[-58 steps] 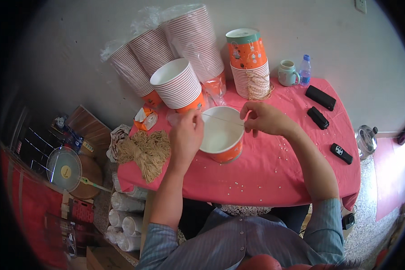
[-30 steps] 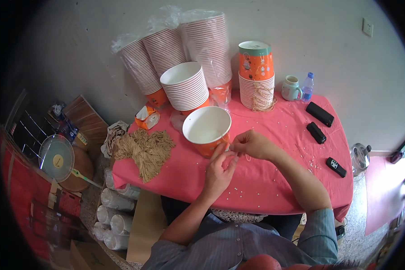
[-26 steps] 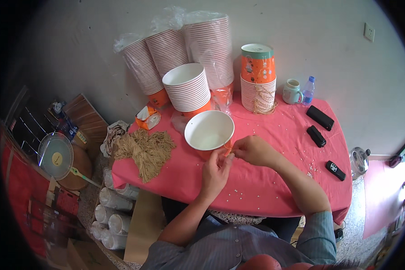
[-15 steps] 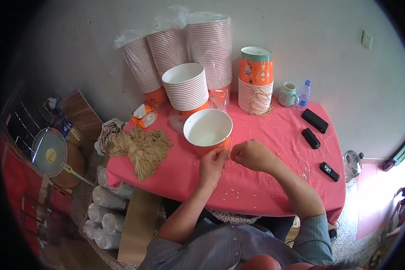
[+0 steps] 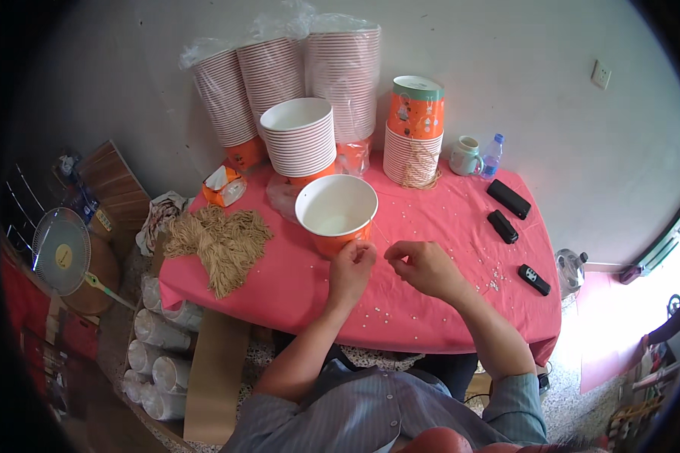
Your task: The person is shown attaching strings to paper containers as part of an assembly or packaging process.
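Note:
Standing close in front of me is an orange paper bucket [image 5: 335,243] with a white inside and its mouth facing up. My left hand [image 5: 350,270] is closed in a pinch right at the bucket's near right side. What its fingertips hold is too thin to make out. A short gap to the right, my right hand [image 5: 426,267] hovers over the cloth with fingers curled and thumb bent in. Anything between those fingers is too small to tell. On the left of the table lies a spread bundle of tan cords [image 5: 221,245].
Behind the bucket stand a stack of white-rimmed buckets [image 5: 302,143], bagged stacks [image 5: 344,75] and another stack [image 5: 413,155] with an upturned bucket on top. A mug [image 5: 465,156], a bottle [image 5: 493,155] and black items [image 5: 508,198] are at right. Small white bits [image 5: 494,285] dot the red cloth.
The whole view has shifted slightly, so things sit further left. My right hand has drawn a little away from the left hand, which stays by the bucket's side.

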{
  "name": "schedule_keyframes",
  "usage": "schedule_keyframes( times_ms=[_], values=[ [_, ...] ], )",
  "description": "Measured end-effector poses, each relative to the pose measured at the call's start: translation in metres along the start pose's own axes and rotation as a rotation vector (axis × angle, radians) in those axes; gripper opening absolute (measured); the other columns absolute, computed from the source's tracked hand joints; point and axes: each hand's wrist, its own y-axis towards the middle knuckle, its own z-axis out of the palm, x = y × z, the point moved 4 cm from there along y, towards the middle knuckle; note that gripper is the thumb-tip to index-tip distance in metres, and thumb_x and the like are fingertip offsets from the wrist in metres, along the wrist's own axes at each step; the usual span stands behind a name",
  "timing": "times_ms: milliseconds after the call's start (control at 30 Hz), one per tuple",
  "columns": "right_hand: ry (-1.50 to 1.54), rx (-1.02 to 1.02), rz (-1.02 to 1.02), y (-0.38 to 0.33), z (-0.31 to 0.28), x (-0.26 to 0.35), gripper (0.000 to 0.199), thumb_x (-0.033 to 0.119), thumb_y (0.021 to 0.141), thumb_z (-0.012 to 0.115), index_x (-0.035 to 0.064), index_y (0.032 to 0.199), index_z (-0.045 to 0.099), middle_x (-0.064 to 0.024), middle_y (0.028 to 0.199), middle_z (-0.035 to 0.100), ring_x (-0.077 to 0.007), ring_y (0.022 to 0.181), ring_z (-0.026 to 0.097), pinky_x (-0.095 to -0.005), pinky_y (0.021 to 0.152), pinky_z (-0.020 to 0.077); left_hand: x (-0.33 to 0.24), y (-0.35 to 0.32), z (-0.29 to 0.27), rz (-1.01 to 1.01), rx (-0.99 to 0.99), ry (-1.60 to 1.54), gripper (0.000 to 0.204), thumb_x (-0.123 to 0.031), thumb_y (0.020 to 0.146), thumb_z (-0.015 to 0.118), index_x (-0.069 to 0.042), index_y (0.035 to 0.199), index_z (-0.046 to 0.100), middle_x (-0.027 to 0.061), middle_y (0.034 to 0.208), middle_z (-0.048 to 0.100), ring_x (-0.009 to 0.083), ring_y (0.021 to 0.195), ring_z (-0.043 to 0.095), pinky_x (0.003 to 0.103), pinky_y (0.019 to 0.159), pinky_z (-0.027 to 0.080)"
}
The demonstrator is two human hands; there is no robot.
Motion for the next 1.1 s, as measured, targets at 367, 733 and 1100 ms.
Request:
schedule_keyframes(
  times_ms=[367, 733, 1100],
  values=[
    [-0.01, -0.19, 0.02, 0.034, 0.012, -0.04, 0.024, 0.016, 0.097, 0.075, 0.0015, 0.116, 0.08, -0.0169, 0.105, 0.082, -0.0255, 0.082, 0.08, -0.0395, 0.078, 0.0631, -0.045, -0.023, 0.007, 0.232, -0.126, 0.852, 0.043, -0.029, 0.103, 0.072, -0.004, 0.139, 0.07, 0.0234, 0.079, 0.075, 0.042, 0.074, 0.077, 0.053, 0.064, 0.061],
    [-0.046, -0.229, 0.0, 0.053, 0.026, -0.028, 0.023, 0.023, 0.093, 0.084, 0.0027, 0.104, 0.083, -0.0154, 0.097, 0.079, -0.029, 0.083, 0.077, -0.0433, 0.076, 0.0611, -0.041, -0.017, 0.003, 0.221, -0.063, 0.67, 0.036, -0.026, 0.102, 0.073, -0.005, 0.132, 0.073, 0.0191, 0.085, 0.078, 0.04, 0.076, 0.078, 0.051, 0.067, 0.06],
    [0.099, -0.237, 0.066, 0.048, 0.025, -0.024, 0.023, 0.024, 0.093, 0.082, 0.0023, 0.101, 0.084, -0.016, 0.093, 0.078, -0.0293, 0.08, 0.077, -0.0426, 0.075, 0.0605, -0.005, 0.009, 0.015, -0.08, -0.016, -0.029, 0.012, -0.009, 0.107, 0.065, -0.001, 0.103, 0.073, 0.0038, 0.086, 0.076, 0.0088, 0.068, 0.065, 0.03, 0.06, 0.05]
  ],
)
